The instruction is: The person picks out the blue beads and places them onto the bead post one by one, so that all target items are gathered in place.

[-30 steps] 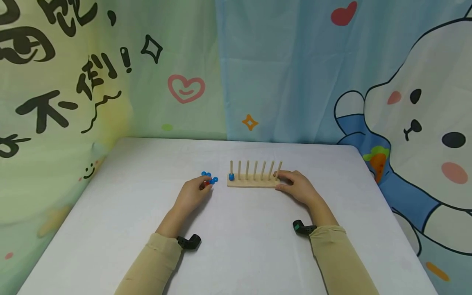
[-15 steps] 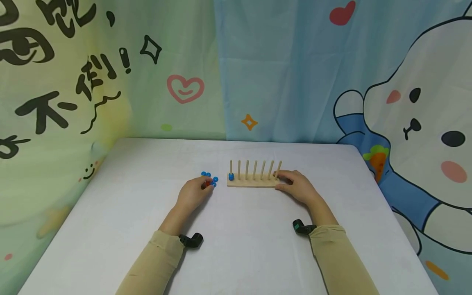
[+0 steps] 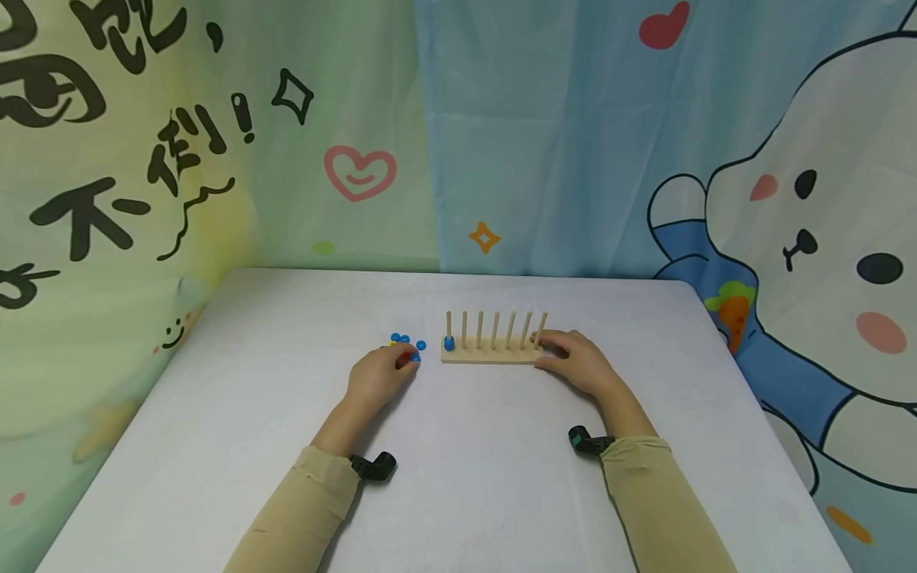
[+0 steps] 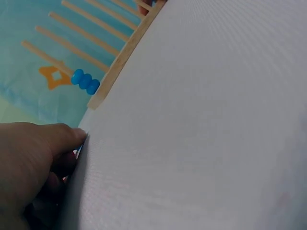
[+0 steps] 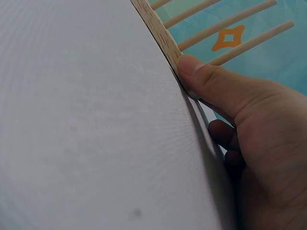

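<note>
A wooden peg rack [image 3: 490, 355] with a row of upright pegs stands on the white table. Blue beads [image 4: 85, 82] are stacked on its leftmost peg. My right hand [image 3: 573, 360] grips the rack's right end, its thumb [image 5: 191, 67] on the front of the base. To the left of the rack, my left hand [image 3: 378, 374] reaches with bent fingers into a small group of loose beads. Several blue beads [image 3: 420, 345] show past the fingers, with bits of red and yellow among them. I cannot tell whether the left fingertips pinch a bead, as the hand hides them.
The white-covered table [image 3: 473, 461] reaches back to a printed fabric backdrop [image 3: 544, 159]. Each wrist wears a small black camera, one on the left wrist [image 3: 374, 467] and one on the right [image 3: 589, 442].
My left hand has shifted slightly right among the loose beads, and one blue bead has moved a little away. My right hand and the rack stay in place.
</note>
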Demonstrator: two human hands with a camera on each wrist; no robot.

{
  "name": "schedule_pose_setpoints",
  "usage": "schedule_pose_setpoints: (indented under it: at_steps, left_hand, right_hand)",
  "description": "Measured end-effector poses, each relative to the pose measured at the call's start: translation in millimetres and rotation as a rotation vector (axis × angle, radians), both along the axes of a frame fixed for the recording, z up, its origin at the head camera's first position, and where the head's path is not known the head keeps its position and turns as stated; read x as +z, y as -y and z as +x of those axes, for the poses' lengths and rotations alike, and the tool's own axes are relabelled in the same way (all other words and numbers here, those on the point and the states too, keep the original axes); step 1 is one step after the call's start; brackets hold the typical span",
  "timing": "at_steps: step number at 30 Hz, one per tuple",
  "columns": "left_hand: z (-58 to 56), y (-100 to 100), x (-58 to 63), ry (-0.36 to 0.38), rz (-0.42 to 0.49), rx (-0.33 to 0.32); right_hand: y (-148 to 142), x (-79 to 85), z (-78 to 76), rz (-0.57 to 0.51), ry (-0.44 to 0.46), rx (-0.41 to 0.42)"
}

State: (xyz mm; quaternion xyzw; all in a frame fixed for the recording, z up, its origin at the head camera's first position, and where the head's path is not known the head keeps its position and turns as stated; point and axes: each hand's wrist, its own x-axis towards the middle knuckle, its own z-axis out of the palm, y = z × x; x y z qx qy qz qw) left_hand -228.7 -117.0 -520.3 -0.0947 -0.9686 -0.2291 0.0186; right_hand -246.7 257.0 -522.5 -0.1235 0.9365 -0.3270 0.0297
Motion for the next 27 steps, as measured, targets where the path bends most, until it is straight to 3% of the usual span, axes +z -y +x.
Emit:
schedule_pose_setpoints:
  at_steps: [7, 12, 27]
  left_hand:
    - [0.5, 1.5, 4.7, 0.015, 0.065, -0.002]
    - [-2.3, 1.5, 13.3, 0.001, 0.146, -0.053]
    - [-22.7, -8.9, 69.0, -0.046, 0.253, -0.164]
  right_hand:
    - [1.8, 0.0, -0.1, -0.007, -0.016, -0.002]
    - [1.9, -1.5, -1.1, -0.003, -0.030, 0.000]
    - [0.4, -0.2, -0.6, 0.003, -0.011, 0.003]
